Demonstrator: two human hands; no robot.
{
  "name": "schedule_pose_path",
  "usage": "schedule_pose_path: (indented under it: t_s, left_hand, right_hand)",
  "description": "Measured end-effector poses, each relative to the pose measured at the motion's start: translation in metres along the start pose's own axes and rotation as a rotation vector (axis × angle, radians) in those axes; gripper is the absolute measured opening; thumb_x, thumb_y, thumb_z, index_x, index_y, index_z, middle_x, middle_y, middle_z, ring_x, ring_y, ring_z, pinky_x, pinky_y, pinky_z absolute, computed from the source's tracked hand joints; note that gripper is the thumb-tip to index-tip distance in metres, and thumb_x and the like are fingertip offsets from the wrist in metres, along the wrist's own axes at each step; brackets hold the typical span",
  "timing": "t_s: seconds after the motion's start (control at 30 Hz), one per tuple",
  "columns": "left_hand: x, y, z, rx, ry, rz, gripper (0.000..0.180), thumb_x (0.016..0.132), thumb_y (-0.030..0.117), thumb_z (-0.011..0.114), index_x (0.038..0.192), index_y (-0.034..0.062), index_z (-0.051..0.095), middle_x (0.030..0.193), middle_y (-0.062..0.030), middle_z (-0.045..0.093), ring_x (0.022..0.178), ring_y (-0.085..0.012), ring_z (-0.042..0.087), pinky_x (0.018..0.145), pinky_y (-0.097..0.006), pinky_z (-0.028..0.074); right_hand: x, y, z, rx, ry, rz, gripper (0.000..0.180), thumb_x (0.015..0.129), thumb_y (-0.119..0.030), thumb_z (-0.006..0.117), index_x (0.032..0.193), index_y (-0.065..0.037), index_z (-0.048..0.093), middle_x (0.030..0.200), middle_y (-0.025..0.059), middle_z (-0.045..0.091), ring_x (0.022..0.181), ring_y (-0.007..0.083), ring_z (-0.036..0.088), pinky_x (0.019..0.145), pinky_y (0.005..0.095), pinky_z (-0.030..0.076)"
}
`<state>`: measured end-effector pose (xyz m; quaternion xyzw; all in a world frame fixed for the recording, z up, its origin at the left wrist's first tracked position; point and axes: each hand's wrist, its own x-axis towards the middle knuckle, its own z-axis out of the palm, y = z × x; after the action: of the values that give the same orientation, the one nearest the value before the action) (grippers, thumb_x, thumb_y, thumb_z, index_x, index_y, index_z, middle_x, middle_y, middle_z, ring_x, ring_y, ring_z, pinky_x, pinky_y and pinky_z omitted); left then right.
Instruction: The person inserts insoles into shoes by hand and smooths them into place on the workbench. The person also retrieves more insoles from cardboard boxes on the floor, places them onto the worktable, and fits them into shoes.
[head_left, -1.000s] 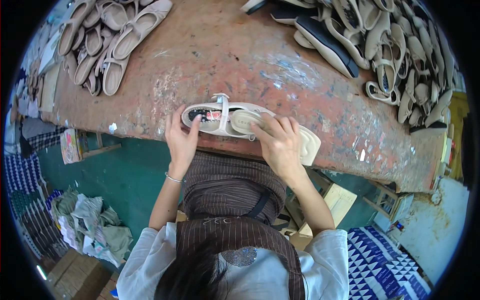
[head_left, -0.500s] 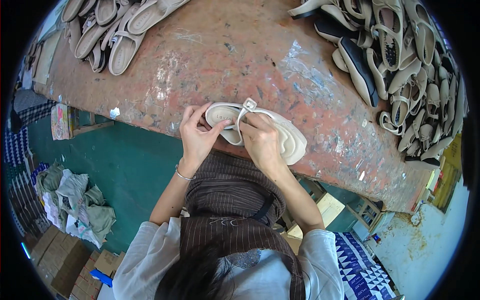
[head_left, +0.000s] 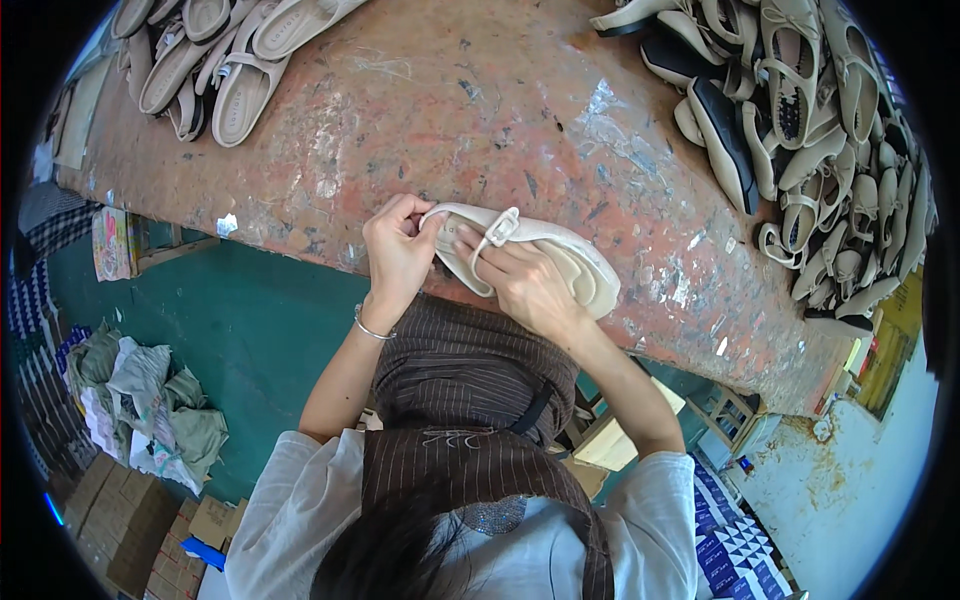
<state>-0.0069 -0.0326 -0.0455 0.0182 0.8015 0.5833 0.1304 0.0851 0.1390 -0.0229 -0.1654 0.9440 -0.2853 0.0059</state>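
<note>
A beige strapped shoe (head_left: pixel 585 245) lies on its sole at the table's near edge, heel to the left and toe to the right. My left hand (head_left: pixel 395 255) pinches the shoe's heel rim between thumb and fingers. Over the opening, my right hand (head_left: pixel 530 285) reaches in beside the strap (head_left: pixel 497 228), its fingers stretched out flat along the pale insole (head_left: pixel 450 232). The fingers cover most of the insole's middle. A small buckle-like piece sits on the strap, near the shoe's far side.
The worn reddish table (head_left: pixel 420 110) spans the view. Beige shoes (head_left: pixel 245 95) are heaped at far left, and a larger pile of shoes (head_left: pixel 800 150) stands at right. Crumpled cloth (head_left: pixel 165 400) and cardboard boxes (head_left: pixel 115 510) lie on the green floor at left.
My right hand has slid its fingers further toward the heel and flattened them. The left hand has drawn back from the insole to the heel rim.
</note>
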Motion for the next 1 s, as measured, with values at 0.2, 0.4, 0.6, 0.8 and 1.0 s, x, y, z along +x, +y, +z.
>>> schedule_pose_path:
  t_s: [0.2, 0.4, 0.6, 0.8, 1.0]
  left_hand:
    - [0.004, -0.002, -0.002, 0.170, 0.002, 0.106, 0.012, 0.079, 0.000, 0.073, 0.077, -0.0036, 0.062, 0.067, -0.0104, 0.058, 0.054, -0.0150, 0.051, 0.051, -0.031, 0.040]
    - [0.002, 0.003, 0.000, 0.234, 0.026, 0.298, 0.013, 0.082, 0.005, 0.069, 0.077, -0.0017, 0.059, 0.065, -0.0149, 0.057, 0.053, -0.0263, 0.053, 0.052, -0.037, 0.042]
    - [-0.079, 0.022, 0.017, 0.487, -0.326, 0.291, 0.013, 0.084, 0.008, 0.062, 0.081, 0.0013, 0.052, 0.071, -0.0221, 0.061, 0.065, -0.0411, 0.063, 0.059, -0.052, 0.048]
    - [-0.117, 0.040, 0.046, 0.659, -0.400, 0.614, 0.022, 0.078, 0.014, 0.071, 0.096, 0.0054, 0.065, 0.113, -0.0143, 0.063, 0.113, -0.0324, 0.057, 0.088, -0.044, 0.049]
    - [-0.123, 0.013, 0.061, 0.936, -0.605, 0.724, 0.069, 0.083, 0.030, 0.063, 0.143, 0.0013, 0.044, 0.144, -0.0184, 0.044, 0.142, -0.0390, 0.029, 0.117, -0.066, 0.008]
  right_hand:
    - [0.005, -0.023, -0.013, -0.113, -0.002, 0.154, 0.045, 0.077, -0.006, 0.057, 0.120, 0.002, 0.065, 0.114, 0.0186, 0.068, 0.107, 0.0287, 0.065, 0.098, 0.0372, 0.048]
    - [-0.005, -0.029, -0.015, -0.316, 0.106, 0.276, 0.031, 0.069, -0.005, 0.061, 0.097, 0.003, 0.072, 0.106, 0.0166, 0.071, 0.114, 0.0288, 0.062, 0.117, 0.0465, 0.028]
    - [-0.011, 0.014, -0.054, -0.696, 0.699, 0.816, 0.041, 0.083, -0.011, 0.069, 0.122, 0.000, 0.064, 0.114, 0.0145, 0.069, 0.117, 0.0307, 0.060, 0.107, 0.0526, 0.036]
    - [-0.029, -0.017, -0.069, 0.251, 0.661, 0.692, 0.021, 0.071, 0.001, 0.069, 0.090, -0.001, 0.061, 0.117, 0.0207, 0.064, 0.104, 0.0329, 0.065, 0.082, 0.0384, 0.053]
    - [-0.061, -0.055, 0.004, -0.075, 0.499, 0.572, 0.048, 0.077, 0.006, 0.062, 0.125, 0.002, 0.057, 0.130, 0.0223, 0.061, 0.125, 0.0353, 0.057, 0.115, 0.0613, 0.022]
